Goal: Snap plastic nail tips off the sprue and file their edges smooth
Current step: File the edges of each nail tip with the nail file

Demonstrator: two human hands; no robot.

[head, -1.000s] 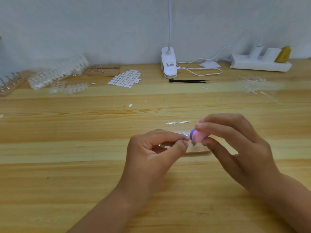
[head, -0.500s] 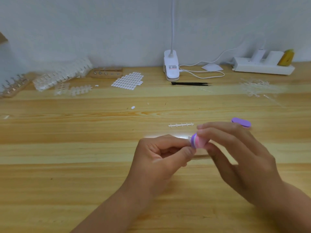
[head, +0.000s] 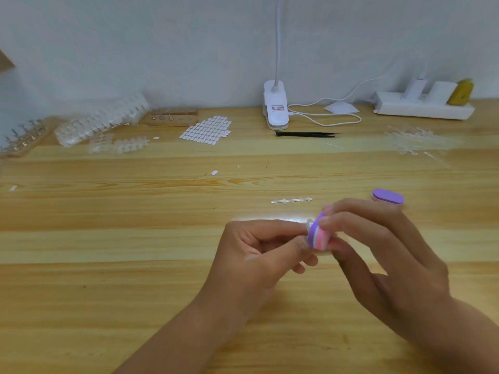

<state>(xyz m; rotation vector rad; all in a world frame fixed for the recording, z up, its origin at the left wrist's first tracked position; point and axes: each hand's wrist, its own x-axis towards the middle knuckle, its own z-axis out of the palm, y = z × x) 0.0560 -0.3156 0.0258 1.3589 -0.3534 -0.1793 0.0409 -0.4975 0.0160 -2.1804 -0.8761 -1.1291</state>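
Pinching a clear nail tip (head: 310, 224) between thumb and forefinger, the left hand (head: 259, 255) is holding it low over the surface (head: 108, 292), its grip closing tightly on the tip so that one edge is sticking out toward the file. The right hand (head: 383, 255) is gripping a small purple-and-pink file block (head: 318, 234), fingers on top and thumb beneath, and is pressing its purple face against that exposed edge. Working with both hands close together is probably steadying the stroke.

Just beyond the hands a bare sprue (head: 291, 200) is lying on the surface, apparently emptied, and a second purple file (head: 388, 196) is lying just behind the right fingers, within easy reach. Further off, a loose white tip (head: 214, 173) is lying alone.

Near the wall, black tweezers (head: 307, 134), a sheet of white ovals (head: 206, 130), heaps of clear sprues (head: 102, 120) and a clip lamp (head: 275, 109) are waiting
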